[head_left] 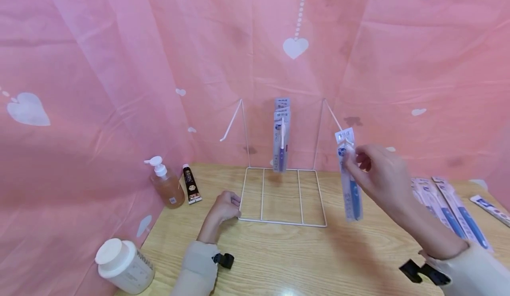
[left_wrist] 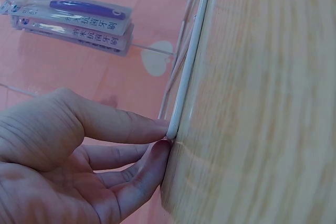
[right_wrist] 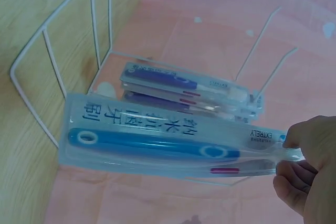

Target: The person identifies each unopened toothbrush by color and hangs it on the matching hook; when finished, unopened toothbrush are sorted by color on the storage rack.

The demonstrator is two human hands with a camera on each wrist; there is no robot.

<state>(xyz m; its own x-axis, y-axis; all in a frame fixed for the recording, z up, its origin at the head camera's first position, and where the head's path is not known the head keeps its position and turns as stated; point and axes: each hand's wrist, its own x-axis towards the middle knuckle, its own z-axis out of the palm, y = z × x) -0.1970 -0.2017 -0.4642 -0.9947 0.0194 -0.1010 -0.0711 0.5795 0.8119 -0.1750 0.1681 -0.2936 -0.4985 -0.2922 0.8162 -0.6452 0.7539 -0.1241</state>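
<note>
My right hand pinches a packaged blue toothbrush near the top of its pack, beside the right hook of a white wire rack. In the head view the pack's top overlaps that hook's tip. The right wrist view shows the blue toothbrush pack crossing in front of the rack. My left hand pinches the front left corner of the rack's base; in the left wrist view, thumb and fingers meet at the white wire. Several packaged purple toothbrushes hang from the middle hook. The left hook is bare.
More packaged blue toothbrushes lie at right, with a white tube beyond them. At left stand a pump bottle and a white tub, near a black tube. A pink curtain hangs behind.
</note>
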